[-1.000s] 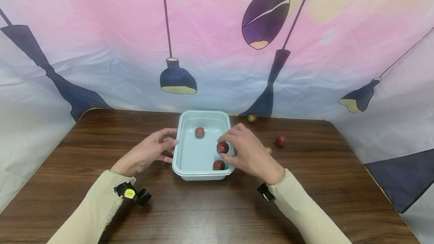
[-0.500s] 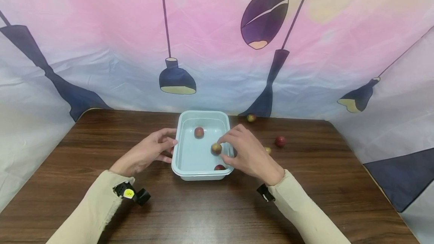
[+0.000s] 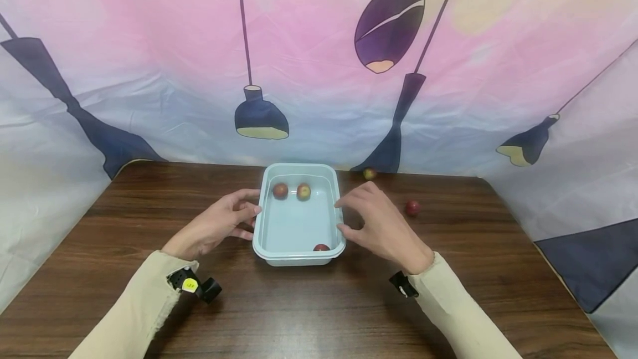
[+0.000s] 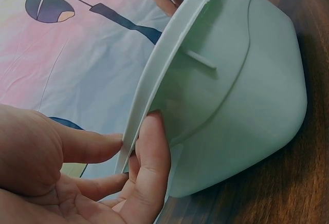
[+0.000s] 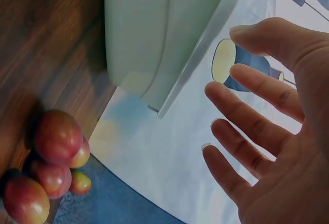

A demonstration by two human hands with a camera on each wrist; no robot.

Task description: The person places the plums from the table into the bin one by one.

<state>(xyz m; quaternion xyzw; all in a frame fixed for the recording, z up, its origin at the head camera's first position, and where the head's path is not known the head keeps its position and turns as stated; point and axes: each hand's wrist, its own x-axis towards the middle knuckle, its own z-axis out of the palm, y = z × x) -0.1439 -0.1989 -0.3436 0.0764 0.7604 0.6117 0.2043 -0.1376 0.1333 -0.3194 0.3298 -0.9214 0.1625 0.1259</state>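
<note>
A pale blue-green plastic tub [image 3: 299, 226] stands on the wooden table, tilting nowhere in the head view. Two red-and-yellow plums [image 3: 303, 191] lie near its far wall, and a third, dark red plum [image 3: 321, 247] is partly hidden behind the near rim. My left hand [image 3: 216, 221] pinches the tub's left rim, thumb above and fingers underneath, as the left wrist view shows with the tub's outer wall [image 4: 241, 90] beside them. At the right rim, my right hand [image 3: 381, 226] holds nothing; in the right wrist view its fingers [image 5: 252, 116] are spread apart.
To the right of the tub lie loose plums, one red plum [image 3: 412, 208] and a yellowish plum [image 3: 369, 174] by the back edge. The right wrist view shows several plums [image 5: 58, 136] grouped on the table. A printed cloth [image 3: 309, 60] hangs behind.
The plum at my right fingers has dropped into the tub and rolled to the far end, beside another plum that shifted left. My right hand has drawn back rightward; the left stays put.
</note>
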